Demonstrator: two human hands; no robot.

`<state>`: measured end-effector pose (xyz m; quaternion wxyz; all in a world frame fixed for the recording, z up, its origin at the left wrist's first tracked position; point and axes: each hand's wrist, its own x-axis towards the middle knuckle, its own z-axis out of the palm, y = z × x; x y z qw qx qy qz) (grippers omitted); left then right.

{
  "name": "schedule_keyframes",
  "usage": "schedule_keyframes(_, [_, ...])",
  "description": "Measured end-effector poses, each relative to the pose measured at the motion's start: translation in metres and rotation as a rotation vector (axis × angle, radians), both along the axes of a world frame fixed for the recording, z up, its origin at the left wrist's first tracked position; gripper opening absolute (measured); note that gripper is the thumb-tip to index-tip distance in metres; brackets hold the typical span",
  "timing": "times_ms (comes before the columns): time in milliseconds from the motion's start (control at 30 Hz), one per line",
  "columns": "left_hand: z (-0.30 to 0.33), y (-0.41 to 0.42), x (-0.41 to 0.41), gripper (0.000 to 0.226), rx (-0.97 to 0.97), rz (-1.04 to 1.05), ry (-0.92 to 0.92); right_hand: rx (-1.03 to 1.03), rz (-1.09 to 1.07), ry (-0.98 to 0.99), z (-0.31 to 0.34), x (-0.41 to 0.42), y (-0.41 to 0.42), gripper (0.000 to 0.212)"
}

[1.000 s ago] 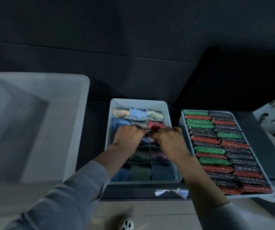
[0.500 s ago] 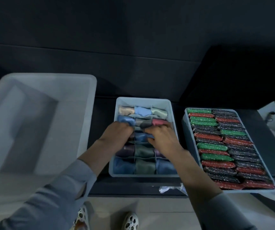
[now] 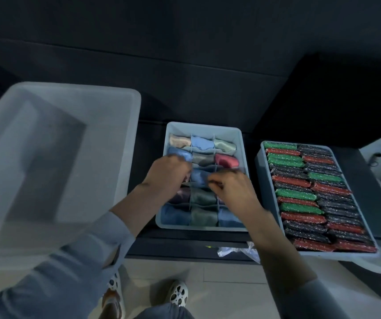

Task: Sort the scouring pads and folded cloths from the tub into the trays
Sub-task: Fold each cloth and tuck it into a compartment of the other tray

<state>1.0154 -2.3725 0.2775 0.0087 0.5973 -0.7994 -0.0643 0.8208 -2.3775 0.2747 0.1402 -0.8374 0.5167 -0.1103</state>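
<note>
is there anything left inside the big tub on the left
No, the translucent tub shows only its bare floor and walls, while both hands work in the divided cloth tray.

One tub (image 3: 125, 125) stands left of two trays: a divided tray (image 3: 240, 139) with three compartments across, and a pad tray (image 3: 259, 162) holding two columns.

Dim dark wall (image 3: 184, 42), pale tiled floor (image 3: 226, 279)

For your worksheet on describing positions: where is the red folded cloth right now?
In the head view, the red folded cloth sits in the divided tray, right-hand column, second row from the back, beside a grey cloth and just beyond the right hand.
</note>
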Motion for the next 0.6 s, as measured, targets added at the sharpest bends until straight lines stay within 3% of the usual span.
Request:
schedule_keyframes(67, [-0.004, 0.019, 0.0, 0.018, 0.029, -0.024, 0.019, 0.054, 0.041, 0.082, 0.002, -0.003, 0.013, 0.006])
schedule_keyframes(267, [-0.007, 0.036, -0.018, 0.031, 0.07, 0.073, -0.169, 0.089, 0.082, 0.284, -0.003, 0.021, 0.019, 0.032])
schedule_keyframes(433, [-0.01, 0.03, -0.016, 0.031, 0.018, 0.095, -0.121, 0.131, 0.056, 0.095, -0.003, 0.018, 0.014, 0.032])
schedule_keyframes(533, [-0.011, 0.033, -0.01, 0.029, -0.011, 0.091, 0.045, 0.077, 0.002, -0.155, 0.004, -0.005, 0.011, 0.026])
schedule_keyframes(600, [-0.013, 0.04, -0.006, 0.022, -0.046, 0.099, 0.171, -0.038, -0.023, -0.143, 0.01, -0.028, 0.01, 0.023])
